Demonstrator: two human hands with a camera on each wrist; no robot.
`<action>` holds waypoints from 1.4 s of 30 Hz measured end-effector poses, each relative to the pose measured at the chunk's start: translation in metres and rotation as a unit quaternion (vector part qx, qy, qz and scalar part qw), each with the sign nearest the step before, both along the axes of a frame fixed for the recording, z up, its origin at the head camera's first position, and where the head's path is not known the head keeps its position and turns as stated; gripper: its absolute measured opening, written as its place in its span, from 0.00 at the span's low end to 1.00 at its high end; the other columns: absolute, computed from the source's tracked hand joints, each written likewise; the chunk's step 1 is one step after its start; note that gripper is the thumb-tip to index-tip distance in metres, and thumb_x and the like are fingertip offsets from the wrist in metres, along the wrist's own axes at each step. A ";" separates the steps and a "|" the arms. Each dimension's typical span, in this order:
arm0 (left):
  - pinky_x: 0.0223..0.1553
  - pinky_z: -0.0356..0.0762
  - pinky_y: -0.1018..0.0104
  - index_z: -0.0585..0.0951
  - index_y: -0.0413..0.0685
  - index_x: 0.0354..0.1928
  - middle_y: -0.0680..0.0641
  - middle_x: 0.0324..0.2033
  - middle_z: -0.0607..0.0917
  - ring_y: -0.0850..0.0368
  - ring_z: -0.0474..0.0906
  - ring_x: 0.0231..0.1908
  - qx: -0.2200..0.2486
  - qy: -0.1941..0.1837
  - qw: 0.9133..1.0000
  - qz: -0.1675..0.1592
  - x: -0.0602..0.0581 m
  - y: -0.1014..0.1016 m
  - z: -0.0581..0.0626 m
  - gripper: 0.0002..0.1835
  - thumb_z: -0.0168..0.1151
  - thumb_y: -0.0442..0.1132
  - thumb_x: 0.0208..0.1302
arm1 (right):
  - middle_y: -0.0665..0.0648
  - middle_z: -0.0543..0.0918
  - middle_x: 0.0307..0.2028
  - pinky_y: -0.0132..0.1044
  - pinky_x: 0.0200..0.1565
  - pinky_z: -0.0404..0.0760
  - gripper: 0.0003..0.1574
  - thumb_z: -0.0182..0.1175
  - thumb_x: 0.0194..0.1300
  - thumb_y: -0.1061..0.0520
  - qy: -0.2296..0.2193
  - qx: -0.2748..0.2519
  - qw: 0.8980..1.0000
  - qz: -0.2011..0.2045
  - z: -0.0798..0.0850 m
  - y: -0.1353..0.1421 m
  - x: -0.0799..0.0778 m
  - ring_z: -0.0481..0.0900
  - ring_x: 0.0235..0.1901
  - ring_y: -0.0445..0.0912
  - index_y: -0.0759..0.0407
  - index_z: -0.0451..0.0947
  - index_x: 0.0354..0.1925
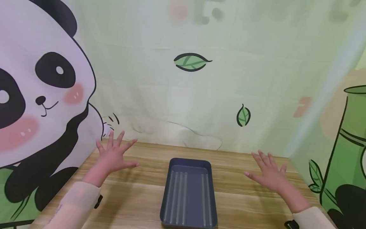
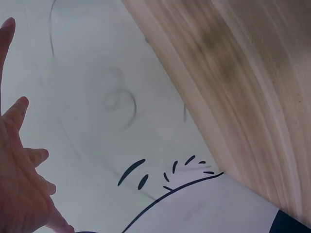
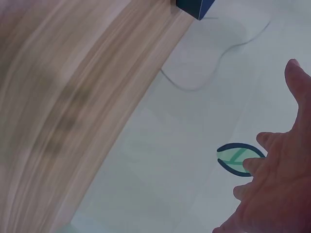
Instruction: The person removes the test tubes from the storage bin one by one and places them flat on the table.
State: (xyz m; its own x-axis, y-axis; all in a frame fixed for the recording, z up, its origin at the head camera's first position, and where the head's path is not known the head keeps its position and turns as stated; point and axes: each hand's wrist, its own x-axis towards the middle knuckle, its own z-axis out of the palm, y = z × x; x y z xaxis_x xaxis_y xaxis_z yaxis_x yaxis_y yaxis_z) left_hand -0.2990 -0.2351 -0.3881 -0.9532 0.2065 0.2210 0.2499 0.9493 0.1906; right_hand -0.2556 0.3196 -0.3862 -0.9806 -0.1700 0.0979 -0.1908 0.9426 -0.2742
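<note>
A dark blue rectangular tray (image 1: 195, 194) with raised lengthwise ribs lies on the wooden table, between the two hands. To its left, the left hand (image 1: 112, 156) hovers over the table with fingers spread and nothing in it. On the other side the right hand (image 1: 270, 173) is also spread in the air, holding nothing and apart from the tray. Both wrist views show splayed fingers, the left hand (image 2: 22, 184) at the left edge and the right hand (image 3: 277, 184) at the right edge. A corner of the tray (image 3: 194, 6) shows at the top of the right wrist view.
The wood-grained table (image 1: 148, 178) ends at a pale green cloth backdrop (image 1: 143, 79). A printed panda (image 1: 54, 111) covers the left side, and printed bamboo (image 1: 346, 159) stands at the right. Light sleeves with dark straps cover both forearms.
</note>
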 end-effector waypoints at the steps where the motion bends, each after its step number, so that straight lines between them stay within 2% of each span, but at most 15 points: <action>1: 0.61 0.26 0.08 0.64 0.63 0.77 0.30 0.80 0.47 0.19 0.28 0.77 0.001 0.000 1.000 0.000 0.001 0.000 -0.002 0.52 0.71 0.70 0.52 | 0.73 0.45 0.80 0.92 0.58 0.31 0.60 0.56 0.68 0.27 0.001 0.001 1.000 0.001 -0.002 -0.001 0.001 0.37 0.76 0.78 0.59 0.49 0.81; 9: 0.61 0.29 0.08 0.64 0.61 0.77 0.30 0.80 0.50 0.17 0.33 0.76 0.001 0.008 1.000 0.001 0.005 -0.001 -0.014 0.52 0.71 0.70 0.52 | 0.74 0.49 0.79 0.92 0.59 0.38 0.58 0.59 0.68 0.30 0.016 -0.003 1.000 -0.002 -0.016 -0.008 0.005 0.42 0.76 0.78 0.61 0.53 0.79; 14: 0.62 0.39 0.08 0.63 0.59 0.77 0.29 0.79 0.53 0.16 0.40 0.75 -0.003 0.018 1.000 -0.002 0.007 0.002 -0.019 0.53 0.70 0.70 0.53 | 0.74 0.54 0.78 0.91 0.60 0.42 0.54 0.58 0.68 0.31 0.035 -0.007 0.999 -0.005 -0.023 -0.011 0.006 0.45 0.76 0.77 0.61 0.57 0.78; 21: 0.62 0.56 0.13 0.65 0.53 0.77 0.27 0.75 0.63 0.19 0.57 0.72 0.001 0.017 1.000 -0.002 0.013 0.009 -0.028 0.50 0.69 0.67 0.57 | 0.75 0.62 0.75 0.92 0.57 0.47 0.48 0.59 0.70 0.35 0.057 -0.025 0.998 0.000 -0.032 -0.019 0.007 0.50 0.74 0.79 0.62 0.63 0.75; 28: 0.62 0.65 0.20 0.65 0.47 0.77 0.27 0.71 0.69 0.22 0.66 0.68 0.036 0.000 0.999 -0.005 0.017 0.013 -0.041 0.46 0.62 0.67 0.65 | 0.76 0.66 0.72 0.89 0.57 0.57 0.44 0.59 0.72 0.38 0.068 -0.043 0.997 0.013 -0.036 -0.031 0.012 0.59 0.71 0.79 0.66 0.67 0.72; 34: 0.60 0.73 0.27 0.70 0.43 0.73 0.28 0.66 0.76 0.24 0.73 0.63 0.078 -0.002 0.997 -0.029 0.022 0.018 -0.051 0.38 0.62 0.59 0.70 | 0.77 0.71 0.69 0.74 0.65 0.68 0.40 0.58 0.74 0.42 0.075 -0.074 0.994 0.036 -0.039 -0.038 0.013 0.68 0.68 0.75 0.69 0.69 0.70; 38: 0.63 0.74 0.32 0.71 0.37 0.71 0.29 0.65 0.77 0.27 0.74 0.64 0.124 -0.014 0.991 -0.057 0.024 0.024 -0.056 0.32 0.61 0.50 0.73 | 0.76 0.73 0.68 0.70 0.67 0.70 0.39 0.57 0.75 0.42 0.058 -0.094 0.993 0.038 -0.040 -0.044 0.015 0.70 0.67 0.74 0.69 0.70 0.69; 42: 0.64 0.74 0.34 0.73 0.33 0.68 0.29 0.64 0.79 0.28 0.75 0.63 0.182 -0.031 0.980 -0.077 0.026 0.033 -0.057 0.29 0.61 0.45 0.74 | 0.75 0.74 0.67 0.69 0.67 0.70 0.38 0.57 0.75 0.42 0.046 -0.107 0.992 0.038 -0.038 -0.053 0.017 0.71 0.67 0.72 0.68 0.71 0.68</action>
